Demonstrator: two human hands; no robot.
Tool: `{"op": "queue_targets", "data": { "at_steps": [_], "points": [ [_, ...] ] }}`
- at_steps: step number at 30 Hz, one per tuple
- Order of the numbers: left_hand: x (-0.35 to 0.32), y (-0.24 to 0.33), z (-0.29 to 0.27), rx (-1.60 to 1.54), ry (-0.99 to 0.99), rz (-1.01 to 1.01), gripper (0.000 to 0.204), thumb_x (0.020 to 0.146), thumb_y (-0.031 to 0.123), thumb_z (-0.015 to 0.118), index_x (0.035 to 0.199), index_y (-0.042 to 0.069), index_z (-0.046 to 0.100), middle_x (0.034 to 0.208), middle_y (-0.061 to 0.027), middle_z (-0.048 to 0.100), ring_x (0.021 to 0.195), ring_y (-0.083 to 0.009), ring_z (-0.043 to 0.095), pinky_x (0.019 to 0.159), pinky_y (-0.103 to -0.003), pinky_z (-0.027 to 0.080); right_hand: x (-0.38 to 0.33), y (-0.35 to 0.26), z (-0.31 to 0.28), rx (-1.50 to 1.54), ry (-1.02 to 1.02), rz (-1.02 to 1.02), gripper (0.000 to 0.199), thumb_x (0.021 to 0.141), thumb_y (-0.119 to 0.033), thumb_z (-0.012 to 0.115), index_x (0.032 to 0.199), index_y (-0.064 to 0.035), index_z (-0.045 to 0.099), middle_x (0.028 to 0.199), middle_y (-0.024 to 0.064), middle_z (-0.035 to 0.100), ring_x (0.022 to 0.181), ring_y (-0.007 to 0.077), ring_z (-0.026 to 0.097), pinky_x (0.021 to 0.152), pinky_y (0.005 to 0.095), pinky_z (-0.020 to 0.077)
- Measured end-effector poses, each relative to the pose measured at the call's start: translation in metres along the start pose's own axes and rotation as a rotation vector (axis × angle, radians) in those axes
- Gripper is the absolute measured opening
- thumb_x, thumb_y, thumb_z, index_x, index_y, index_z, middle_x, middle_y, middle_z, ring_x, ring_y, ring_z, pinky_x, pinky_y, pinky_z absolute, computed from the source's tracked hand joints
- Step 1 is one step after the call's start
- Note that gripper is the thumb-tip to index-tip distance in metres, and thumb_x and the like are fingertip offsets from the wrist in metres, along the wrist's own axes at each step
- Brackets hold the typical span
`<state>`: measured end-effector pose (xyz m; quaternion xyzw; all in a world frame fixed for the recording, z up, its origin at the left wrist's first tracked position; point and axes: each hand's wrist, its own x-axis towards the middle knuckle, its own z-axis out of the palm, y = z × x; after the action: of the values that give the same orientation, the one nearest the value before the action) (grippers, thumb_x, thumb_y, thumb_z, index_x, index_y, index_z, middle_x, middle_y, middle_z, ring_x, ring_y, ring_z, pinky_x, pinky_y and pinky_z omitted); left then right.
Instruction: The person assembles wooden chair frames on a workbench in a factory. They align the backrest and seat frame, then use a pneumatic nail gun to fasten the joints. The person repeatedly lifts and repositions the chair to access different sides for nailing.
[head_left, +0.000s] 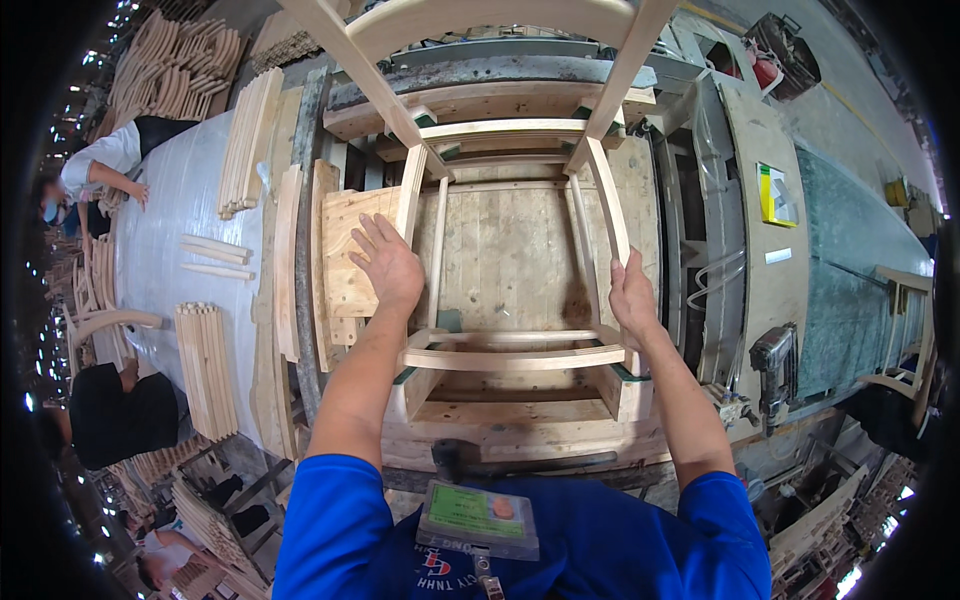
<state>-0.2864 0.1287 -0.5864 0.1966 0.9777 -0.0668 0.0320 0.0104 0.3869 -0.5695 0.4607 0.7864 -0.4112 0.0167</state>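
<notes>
A pale wooden chair frame (515,358) sits in a clamping jig, its curved front rail nearest me and its tall back posts rising at the far side. My left hand (388,265) is open with fingers spread, the palm edge against or right beside the left side rail (410,190). My right hand (632,295) is closed around the right side rail (609,195) near its front end. Wooden jig blocks with green pads, such as the block (632,395), lie under the front corners. Whether my left palm presses on the rail is hard to see.
A hammer (450,460) lies at the bench's near edge. On the right are a dark power tool (772,362) and a yellow-edged box (777,195). Bundled wooden legs (205,370) rest on the left table, where another person's hand (138,192) reaches in.
</notes>
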Motion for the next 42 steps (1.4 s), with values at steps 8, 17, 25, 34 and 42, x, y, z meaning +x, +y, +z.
{"op": "queue_targets", "data": {
  "at_steps": [8, 17, 25, 34, 42],
  "points": [
    [-0.002, 0.005, -0.012, -0.028, -0.023, 0.006, 0.094, 0.088, 0.016, 0.074, 0.162, -0.007, 0.021, 0.171, -0.0302, 0.019, 0.156, -0.0544, 0.022, 0.122, -0.071, 0.026, 0.005, 0.007, -0.01, 0.044, -0.116, -0.007, 0.054, 0.112, -0.031, 0.043, 0.16, -0.0123, 0.027, 0.124, 0.0341, 0.067, 0.117, 0.0528, 0.064, 0.103, 0.0556, 0.0483],
    [-0.007, 0.007, -0.012, 0.063, 0.039, 0.014, 0.093, 0.087, 0.018, 0.075, 0.162, -0.006, 0.025, 0.169, -0.0303, 0.026, 0.154, -0.0529, 0.028, 0.119, -0.07, 0.032, -0.051, 0.037, -0.076, -0.138, 0.098, -0.253, 0.048, 0.107, -0.026, 0.059, 0.15, -0.0053, 0.055, 0.124, 0.0254, 0.067, 0.11, 0.043, 0.069, 0.096, 0.0461, 0.0545],
    [-0.014, 0.014, -0.021, -0.075, 0.013, 0.063, 0.091, 0.089, 0.02, 0.075, 0.16, -0.008, 0.026, 0.169, -0.0329, 0.024, 0.154, -0.0553, 0.024, 0.12, -0.071, 0.027, -0.231, 0.059, -0.052, -0.234, 0.001, -0.52, 0.022, 0.089, -0.008, 0.073, 0.111, -0.0056, 0.07, 0.091, 0.0163, 0.068, 0.087, 0.0331, 0.069, 0.074, 0.0426, 0.0575],
    [-0.106, 0.015, -0.015, -0.052, 0.242, 0.538, 0.071, 0.101, 0.042, 0.06, 0.152, -0.005, 0.046, 0.162, -0.033, 0.038, 0.155, -0.0497, 0.028, 0.124, -0.065, 0.023, -0.295, 0.023, 0.065, -0.231, -0.588, -0.589, 0.036, 0.096, -0.034, 0.067, 0.123, -0.0101, 0.064, 0.108, 0.0151, 0.067, 0.103, 0.0388, 0.068, 0.09, 0.0476, 0.0541],
    [-0.15, 0.005, -0.023, -0.342, -0.476, 0.43, 0.07, 0.108, 0.059, 0.031, 0.138, 0.008, 0.068, 0.132, -0.025, 0.07, 0.126, -0.0417, 0.065, 0.108, -0.054, 0.05, -0.33, -0.026, -0.17, -0.036, 0.287, -0.311, 0.027, 0.113, -0.028, 0.048, 0.1, -0.0095, 0.064, 0.083, -0.0006, 0.059, 0.064, 0.0115, 0.05, 0.056, 0.03, 0.0442]
  ]
}}
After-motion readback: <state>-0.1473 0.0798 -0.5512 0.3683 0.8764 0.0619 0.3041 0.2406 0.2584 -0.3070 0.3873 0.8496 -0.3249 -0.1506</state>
